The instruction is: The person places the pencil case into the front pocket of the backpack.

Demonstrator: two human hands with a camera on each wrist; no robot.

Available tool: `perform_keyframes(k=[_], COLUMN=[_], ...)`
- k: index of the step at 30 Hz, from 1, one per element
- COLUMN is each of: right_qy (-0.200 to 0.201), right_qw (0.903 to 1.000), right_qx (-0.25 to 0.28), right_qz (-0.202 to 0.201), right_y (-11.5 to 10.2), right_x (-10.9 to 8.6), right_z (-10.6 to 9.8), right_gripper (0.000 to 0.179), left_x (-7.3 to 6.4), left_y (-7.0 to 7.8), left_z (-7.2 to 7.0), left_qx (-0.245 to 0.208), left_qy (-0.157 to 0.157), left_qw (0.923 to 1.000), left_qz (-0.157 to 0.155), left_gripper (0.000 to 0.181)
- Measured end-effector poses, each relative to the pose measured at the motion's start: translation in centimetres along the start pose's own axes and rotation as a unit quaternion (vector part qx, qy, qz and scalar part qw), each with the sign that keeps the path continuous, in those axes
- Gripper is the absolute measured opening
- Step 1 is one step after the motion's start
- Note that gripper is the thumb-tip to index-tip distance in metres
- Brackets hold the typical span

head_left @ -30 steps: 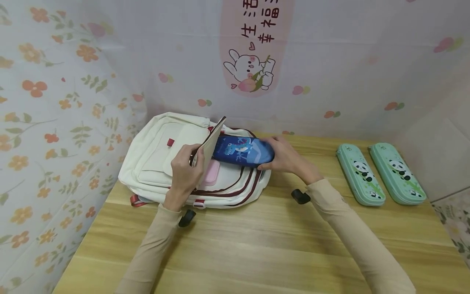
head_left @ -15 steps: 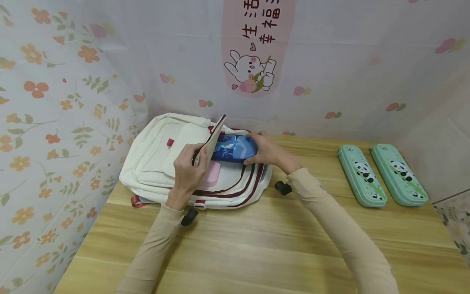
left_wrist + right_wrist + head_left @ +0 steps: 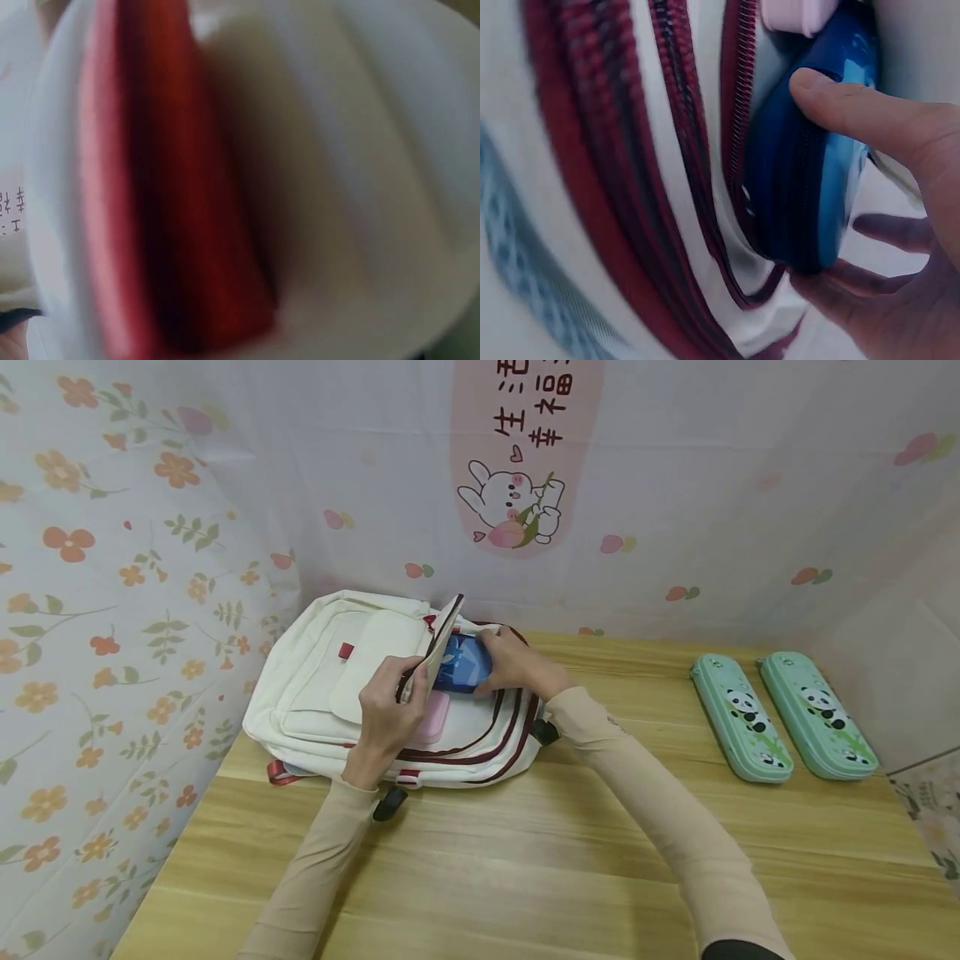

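A white backpack point(image 3: 300, 685) with dark red zips lies on the table, its front pocket open. My left hand point(image 3: 392, 702) pinches the pocket's flap point(image 3: 442, 635) and holds it raised. With thumb and fingers, my right hand point(image 3: 517, 662) grips the rounded end of a blue pencil case point(image 3: 463, 664), whose other end is hidden behind the flap. In the right wrist view, the thumb lies on the side of the case point(image 3: 802, 172) and fingers curl under its end. Beside it in the pocket sits a pink box point(image 3: 432, 717). The left wrist view is blurred, filled by a red strap point(image 3: 180, 187).
Two mint green pencil cases with pandas, a nearer one point(image 3: 741, 718) and one further right point(image 3: 819, 717), lie at the right of the wooden table point(image 3: 525, 860). A printed cloth point(image 3: 360, 468) hangs right behind the backpack.
My right hand has moved left, sliding the blue pencil case deeper into the backpack's pocket, so less of it shows. My left hand keeps the flap raised, nearly unmoved.
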State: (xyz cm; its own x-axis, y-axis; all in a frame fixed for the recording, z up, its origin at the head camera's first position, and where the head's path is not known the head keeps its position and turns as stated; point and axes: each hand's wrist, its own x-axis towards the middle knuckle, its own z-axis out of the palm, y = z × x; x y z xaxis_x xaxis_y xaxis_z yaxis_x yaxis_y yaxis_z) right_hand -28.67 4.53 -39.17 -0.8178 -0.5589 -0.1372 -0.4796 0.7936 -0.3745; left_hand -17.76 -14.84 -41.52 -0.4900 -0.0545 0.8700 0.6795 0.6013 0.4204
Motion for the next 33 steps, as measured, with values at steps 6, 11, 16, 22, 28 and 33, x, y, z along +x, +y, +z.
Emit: perform_keyframes(k=[6, 11, 16, 22, 28, 33], right_qy=[0.009, -0.008, -0.031, -0.004, 0.075, 0.148], right_qw=[0.9999, 1.0000, 0.9994, 0.9995, 0.9916, 0.9845], right_qx=[0.008, 0.003, -0.017, 0.024, 0.105, 0.093], right_qz=[-0.011, -0.004, 0.001, -0.017, 0.002, 0.015], right_y=[-1.0, -1.6, -1.2, 1.1, 4.5, 7.6], right_x=[1.2, 1.5, 0.6, -2.3, -6.3, -10.1], right_z=[0.8, 0.9, 0.6, -0.8, -1.0, -0.8], right_gripper=[0.103, 0.100, 0.098, 0.085, 0.083, 0.077], left_x=[-0.1, -0.2, -0.4, -0.6, -1.1, -1.1], left_y=[-0.1, -0.3, -0.4, -0.4, -0.4, -0.5], left_z=[0.3, 0.2, 0.1, 0.0, 0.0, -0.2], left_qx=[0.001, -0.006, -0.007, -0.014, -0.018, -0.012], left_qy=[-0.004, -0.014, -0.020, -0.026, -0.036, -0.044], left_qw=[0.9998, 0.9997, 0.9996, 0.9995, 0.9991, 0.9988], left_qz=[0.022, 0.020, 0.018, 0.015, 0.009, 0.017], left_gripper=[0.013, 0.013, 0.012, 0.012, 0.012, 0.012])
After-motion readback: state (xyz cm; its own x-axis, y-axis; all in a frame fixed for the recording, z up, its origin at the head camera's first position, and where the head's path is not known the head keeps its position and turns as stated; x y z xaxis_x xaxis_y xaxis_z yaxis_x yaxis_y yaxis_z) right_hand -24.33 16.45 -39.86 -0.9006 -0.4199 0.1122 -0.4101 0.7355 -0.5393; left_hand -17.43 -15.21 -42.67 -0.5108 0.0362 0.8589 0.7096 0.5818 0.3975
